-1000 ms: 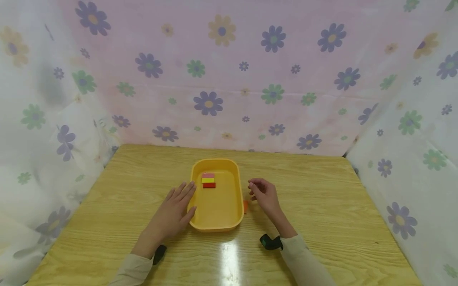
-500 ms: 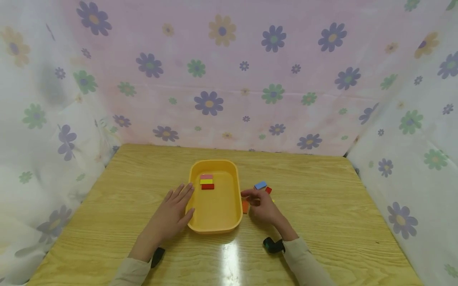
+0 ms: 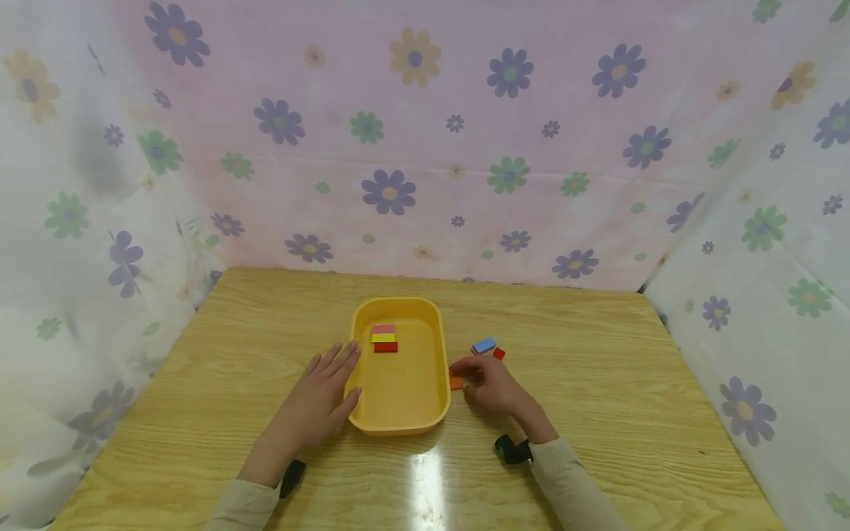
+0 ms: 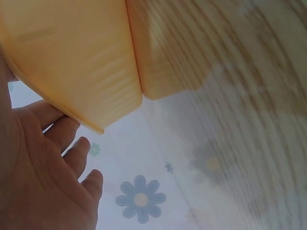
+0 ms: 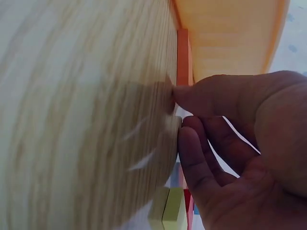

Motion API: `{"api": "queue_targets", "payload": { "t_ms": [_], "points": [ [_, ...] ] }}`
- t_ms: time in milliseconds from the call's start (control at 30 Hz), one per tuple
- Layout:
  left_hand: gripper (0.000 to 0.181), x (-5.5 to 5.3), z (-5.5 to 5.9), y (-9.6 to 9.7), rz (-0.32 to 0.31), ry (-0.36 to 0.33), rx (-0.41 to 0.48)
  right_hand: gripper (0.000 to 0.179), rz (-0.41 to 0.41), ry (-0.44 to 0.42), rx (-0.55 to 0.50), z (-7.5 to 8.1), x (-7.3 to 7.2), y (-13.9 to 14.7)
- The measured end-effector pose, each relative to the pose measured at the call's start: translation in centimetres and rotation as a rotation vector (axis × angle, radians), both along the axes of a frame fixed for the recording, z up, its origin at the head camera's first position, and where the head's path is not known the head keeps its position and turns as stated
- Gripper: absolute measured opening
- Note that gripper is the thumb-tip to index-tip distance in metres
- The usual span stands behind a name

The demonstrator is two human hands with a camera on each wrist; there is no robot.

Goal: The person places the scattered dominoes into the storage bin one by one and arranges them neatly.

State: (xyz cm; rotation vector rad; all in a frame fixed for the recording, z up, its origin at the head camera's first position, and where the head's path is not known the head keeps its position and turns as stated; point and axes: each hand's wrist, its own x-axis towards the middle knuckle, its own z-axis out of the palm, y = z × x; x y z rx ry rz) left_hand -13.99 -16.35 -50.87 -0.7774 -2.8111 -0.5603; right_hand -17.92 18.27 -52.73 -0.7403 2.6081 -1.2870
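A yellow-orange plastic tray [image 3: 400, 398] stands on the table with a pink block [image 3: 383, 329], a yellow block [image 3: 383, 338] and a dark red block [image 3: 386, 347] lined up inside, near its left wall. My left hand [image 3: 320, 405] rests on the tray's left rim, fingers fairly straight; the left wrist view shows the fingertips [image 4: 82, 143] along that rim. Outside the right wall, my right hand [image 3: 493, 385] pinches an orange block [image 5: 183, 57] low at the table, its thumb on the near end and the index finger mostly hidden.
Just beyond my right hand lie a blue block [image 3: 484, 345] and a small red block [image 3: 499, 354]. The right wrist view also has a pale yellow block [image 5: 173, 208] under the hand. Flowered cloth [image 3: 438, 147] closes off the table's back and sides.
My right hand has come down and left onto the orange block, which has turned beside the tray. The blue and red blocks it covered now show. The left hand stays on the rim.
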Motion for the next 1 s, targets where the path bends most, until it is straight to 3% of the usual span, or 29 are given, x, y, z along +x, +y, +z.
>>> {"api": "queue_targets", "payload": {
  "t_ms": [300,467,733,1000],
  "points": [
    [0.063,0.0,-0.1,0.0,-0.003,-0.003,-0.001,0.034,-0.037,-0.073,-0.032,-0.3,-0.3,0.4],
    [0.063,-0.1,-0.1,-0.1,-0.001,-0.014,0.001,0.030,-0.043,-0.073,-0.041,-0.5,-0.6,0.6],
    [0.063,-0.1,-0.3,-0.1,-0.005,-0.009,0.008,0.030,0.025,-0.063,-0.055,-0.4,-0.8,1.2],
    [0.063,-0.2,-0.5,-0.1,-0.008,-0.004,0.015,0.031,0.088,0.003,0.035,0.1,-0.9,1.4]
  ]
}}
